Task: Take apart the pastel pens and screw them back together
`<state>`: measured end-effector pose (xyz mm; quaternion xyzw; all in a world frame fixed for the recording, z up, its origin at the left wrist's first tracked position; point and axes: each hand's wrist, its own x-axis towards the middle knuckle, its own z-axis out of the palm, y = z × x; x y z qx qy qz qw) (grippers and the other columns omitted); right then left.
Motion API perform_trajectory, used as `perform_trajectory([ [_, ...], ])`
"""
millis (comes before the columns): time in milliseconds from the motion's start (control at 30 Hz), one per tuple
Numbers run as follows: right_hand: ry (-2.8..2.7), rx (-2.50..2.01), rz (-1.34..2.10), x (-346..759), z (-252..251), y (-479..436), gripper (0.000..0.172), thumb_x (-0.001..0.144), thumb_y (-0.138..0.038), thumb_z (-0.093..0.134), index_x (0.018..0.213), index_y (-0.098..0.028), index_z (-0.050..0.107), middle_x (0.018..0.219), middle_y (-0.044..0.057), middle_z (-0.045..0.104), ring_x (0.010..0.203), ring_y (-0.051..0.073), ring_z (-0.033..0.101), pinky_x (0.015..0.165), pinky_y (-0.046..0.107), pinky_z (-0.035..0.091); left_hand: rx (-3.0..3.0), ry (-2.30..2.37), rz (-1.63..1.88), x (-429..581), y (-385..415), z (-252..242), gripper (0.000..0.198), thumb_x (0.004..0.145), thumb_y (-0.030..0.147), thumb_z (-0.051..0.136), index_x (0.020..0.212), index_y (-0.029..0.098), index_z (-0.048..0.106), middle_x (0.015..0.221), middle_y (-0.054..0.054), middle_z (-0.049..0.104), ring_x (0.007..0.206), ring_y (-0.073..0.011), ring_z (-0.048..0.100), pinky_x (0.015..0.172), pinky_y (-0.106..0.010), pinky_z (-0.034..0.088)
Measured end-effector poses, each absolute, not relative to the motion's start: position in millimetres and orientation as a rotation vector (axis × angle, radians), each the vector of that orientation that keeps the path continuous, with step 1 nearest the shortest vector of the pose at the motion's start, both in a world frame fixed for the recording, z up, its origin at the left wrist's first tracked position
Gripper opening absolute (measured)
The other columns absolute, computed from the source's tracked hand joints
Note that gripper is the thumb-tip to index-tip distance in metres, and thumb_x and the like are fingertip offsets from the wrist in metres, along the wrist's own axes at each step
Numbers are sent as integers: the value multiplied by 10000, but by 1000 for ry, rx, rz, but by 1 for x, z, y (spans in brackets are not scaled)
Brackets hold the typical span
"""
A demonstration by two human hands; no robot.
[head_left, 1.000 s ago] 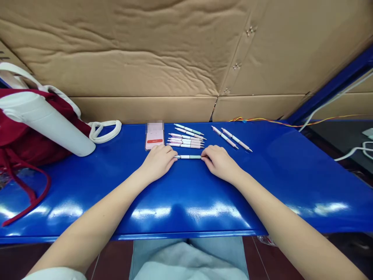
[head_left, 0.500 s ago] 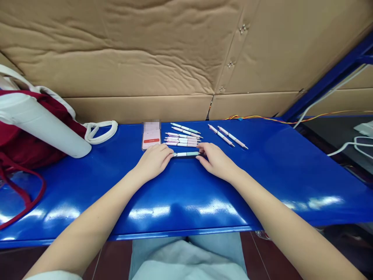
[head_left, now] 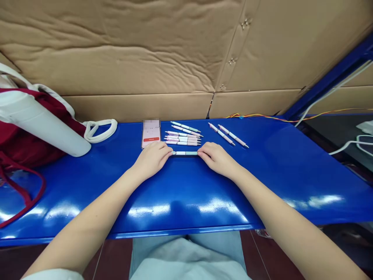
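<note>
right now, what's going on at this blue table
A person holds one pen crosswise at the blue table, the left hand pinching one end and the right hand the other. Just behind it a bunch of pens lies beside a phone, and two more pens lie apart to the right.
</note>
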<state>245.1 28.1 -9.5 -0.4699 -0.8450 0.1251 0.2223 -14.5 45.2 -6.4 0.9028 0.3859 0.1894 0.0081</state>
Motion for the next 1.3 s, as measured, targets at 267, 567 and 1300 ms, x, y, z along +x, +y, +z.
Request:
perform_trajectory([
  [267, -2300, -1307, 412, 243, -10, 27, 162, 892, -286, 472, 933, -187, 593, 899, 74, 625, 833, 207, 570, 776, 350, 430, 2801, 1196, 588, -17, 47, -7, 285, 951, 308, 391, 975, 185, 647, 946, -65, 629, 912, -202, 581, 853, -357, 461],
  [567, -2282, -1294, 421, 244, -10, 26, 168, 868, -280, 508, 975, -167, 573, 918, 86, 614, 837, 208, 564, 772, 347, 442, 2813, 1190, 559, -17, 46, -8, 308, 955, 319, 377, 999, 170, 643, 938, -74, 627, 900, -201, 578, 835, -354, 468],
  [1300, -2316, -1305, 340, 270, -7, 31, 106, 814, -195, 555, 846, -182, 655, 785, 51, 612, 749, 186, 571, 713, 326, 461, 2873, 1248, 316, -23, 40, 1, 314, 919, 325, 416, 988, 189, 691, 937, -70, 631, 868, -217, 562, 778, -355, 463],
])
